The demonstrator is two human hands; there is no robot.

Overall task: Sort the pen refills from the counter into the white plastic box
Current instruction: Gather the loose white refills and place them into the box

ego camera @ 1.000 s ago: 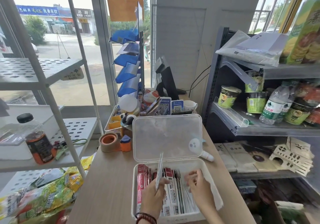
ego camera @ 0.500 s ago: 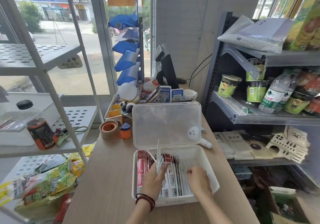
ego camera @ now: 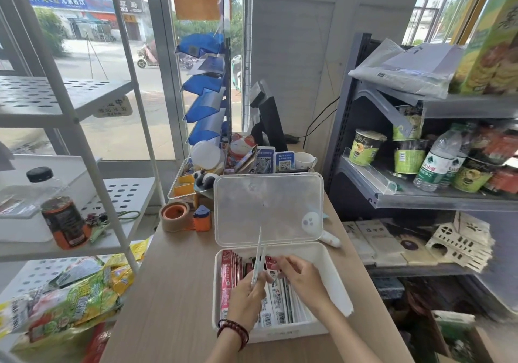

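White plastic box holds flat packets; left hand grips slim clear refills, right hand grip unreadable.

Light wood-grain counter, running away from me. White plastic box at the near edge toward the right, its clear lid standing open at the back. Brown tape roll left of the lid, a small orange-and-blue item just beside it. Clear organizer tray behind those. QR code stands, a white mug and a black monitor at the far end. A white pen-like thing lies near the right edge.
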